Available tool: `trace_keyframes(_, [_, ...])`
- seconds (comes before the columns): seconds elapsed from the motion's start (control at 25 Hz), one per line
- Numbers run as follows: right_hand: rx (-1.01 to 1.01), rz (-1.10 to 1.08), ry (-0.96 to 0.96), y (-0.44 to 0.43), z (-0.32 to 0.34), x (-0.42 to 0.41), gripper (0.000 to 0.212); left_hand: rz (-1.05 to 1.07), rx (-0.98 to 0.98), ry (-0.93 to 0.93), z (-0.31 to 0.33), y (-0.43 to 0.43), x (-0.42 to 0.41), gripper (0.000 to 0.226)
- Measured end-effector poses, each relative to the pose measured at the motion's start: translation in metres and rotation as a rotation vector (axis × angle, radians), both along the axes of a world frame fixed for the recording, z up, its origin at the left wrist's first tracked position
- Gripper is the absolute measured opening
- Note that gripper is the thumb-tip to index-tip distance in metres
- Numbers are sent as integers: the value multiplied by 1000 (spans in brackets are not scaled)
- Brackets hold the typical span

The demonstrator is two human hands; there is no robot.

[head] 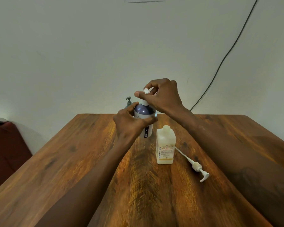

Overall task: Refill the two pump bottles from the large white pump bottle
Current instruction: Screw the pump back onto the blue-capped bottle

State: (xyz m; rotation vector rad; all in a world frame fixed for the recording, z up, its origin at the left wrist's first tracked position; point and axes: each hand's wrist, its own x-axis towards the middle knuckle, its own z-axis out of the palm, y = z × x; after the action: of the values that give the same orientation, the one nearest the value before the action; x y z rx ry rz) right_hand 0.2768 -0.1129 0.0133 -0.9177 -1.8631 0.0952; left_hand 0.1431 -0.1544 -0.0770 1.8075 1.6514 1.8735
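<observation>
Likely home room: wooden table (pixel 72 161) against plain wall (pixel 72 54), dark red seat (pixel 5 145), loose cable (pixel 228 51).

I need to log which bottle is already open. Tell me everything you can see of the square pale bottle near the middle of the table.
The square bottle is pale cream, translucent-looking plastic with a printed label on its front. It stands upright on the wooden table, its threaded neck open, no pump fitted. A white pump lies on the table just right of it. Neither hand touches it.
</observation>
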Motion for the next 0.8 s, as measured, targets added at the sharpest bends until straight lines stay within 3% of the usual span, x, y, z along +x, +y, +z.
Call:
trace_keyframes(0.16, [62, 44, 9, 27, 8, -10, 26, 6, -6, 0, 10, 32, -11, 66])
trace_keyframes(0.4, [115, 52, -31, 87, 13, -22, 26, -21, -53, -1, 21, 90, -25, 61])
trace_keyframes(0.6, [-110, 23, -74, 152, 9, -27, 39, -18, -91, -26, 18, 154, -34, 62])
trace_keyframes(0.8, [-226, 28, -125, 221, -19, -37, 34, 4, -157, -92, 0, 224, -34, 63])
